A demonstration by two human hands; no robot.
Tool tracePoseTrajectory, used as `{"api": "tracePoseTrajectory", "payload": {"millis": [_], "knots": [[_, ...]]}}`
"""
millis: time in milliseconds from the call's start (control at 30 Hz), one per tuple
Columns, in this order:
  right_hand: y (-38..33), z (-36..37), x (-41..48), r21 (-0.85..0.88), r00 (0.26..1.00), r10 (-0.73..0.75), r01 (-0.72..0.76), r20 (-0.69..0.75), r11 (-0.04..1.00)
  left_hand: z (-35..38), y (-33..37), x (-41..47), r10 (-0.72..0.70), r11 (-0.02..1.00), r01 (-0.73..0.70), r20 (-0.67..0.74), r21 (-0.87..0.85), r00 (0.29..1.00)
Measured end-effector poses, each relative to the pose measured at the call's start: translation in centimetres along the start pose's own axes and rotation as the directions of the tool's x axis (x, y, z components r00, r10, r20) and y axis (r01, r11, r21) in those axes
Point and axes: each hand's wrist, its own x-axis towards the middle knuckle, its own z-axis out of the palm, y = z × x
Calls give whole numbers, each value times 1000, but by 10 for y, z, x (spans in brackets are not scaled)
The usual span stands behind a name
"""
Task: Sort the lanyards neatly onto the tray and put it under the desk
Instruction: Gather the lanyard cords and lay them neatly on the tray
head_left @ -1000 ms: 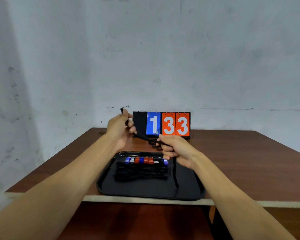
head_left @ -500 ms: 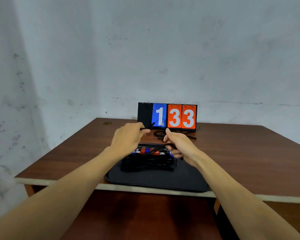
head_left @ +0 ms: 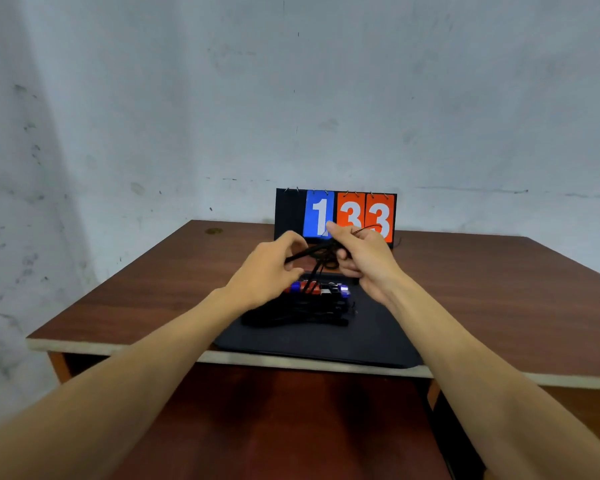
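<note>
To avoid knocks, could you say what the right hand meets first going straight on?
Probably the flip scoreboard, near its blue 1 card, though how far the right hand sits from it is unclear.

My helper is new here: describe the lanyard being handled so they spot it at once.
On the brown desk, before the scoreboard, sits a black tray holding a lanyard bundle. Just above it, the left hand and right hand grip one black lanyard. Unlike the bundled ones, it is held in the air.

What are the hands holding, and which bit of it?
Both hold one black lanyard above the tray: the left hand pinches one end of the strap, the right hand grips the bunched cord.
</note>
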Motion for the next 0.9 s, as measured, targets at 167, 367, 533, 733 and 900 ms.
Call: {"api": "tracePoseTrajectory", "payload": {"millis": [167,367,533,733,900], "knots": [[8,-16,2,264,993,106,-90,-44,960,0,-33,2,-174,981,166,-69,-99,982],[34,-31,4,225,985,160,-141,-70,964,5,-57,-13,-311,714,379,220,-589,925],[55,-39,-1,0,976,213,-213,-52,977,7,-68,-29,-342,530,437,288,-726,894],[75,-33,-12,-307,992,126,-123,-13,944,12,-80,-44,-407,406,418,249,-812,879],[89,-31,-15,-421,998,53,-32,38,906,9,-87,-45,-392,715,390,128,-580,911]]}}
